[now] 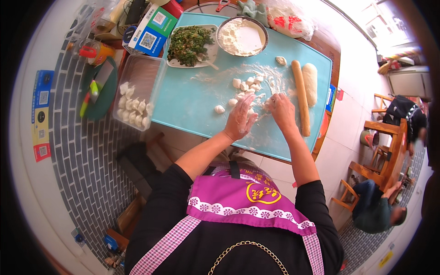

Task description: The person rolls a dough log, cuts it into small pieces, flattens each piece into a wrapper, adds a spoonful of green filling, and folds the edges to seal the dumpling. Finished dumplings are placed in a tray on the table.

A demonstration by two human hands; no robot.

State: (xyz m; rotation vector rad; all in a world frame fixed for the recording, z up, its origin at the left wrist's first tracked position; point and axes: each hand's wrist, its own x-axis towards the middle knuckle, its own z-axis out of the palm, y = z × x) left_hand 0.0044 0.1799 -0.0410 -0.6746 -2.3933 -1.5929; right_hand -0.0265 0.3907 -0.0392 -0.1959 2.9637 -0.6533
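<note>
On the floured turquoise mat (192, 106), small pieces of white dough (244, 85) lie in a loose cluster. My left hand (240, 117), dusted with flour, is over the lower pieces with its fingers extended. My right hand (282, 108) rests on flour to the right of them, fingers curled; whether it holds dough is hidden. Right of it are a wooden rolling pin (301, 99) and a dough log (310, 84). Above the cluster stands a bowl of flour (240, 37), beside a plate of chopped green filling (190, 44) with a spoon (208, 62).
A clear plastic box (137, 74) with several dumplings (132, 108) stands at the left. Beyond it a knife (99, 80) lies on a green board (108, 99). A plastic bag (288, 20) and a grey cloth (252, 10) lie behind the mat. A person (374, 209) sits at the far right.
</note>
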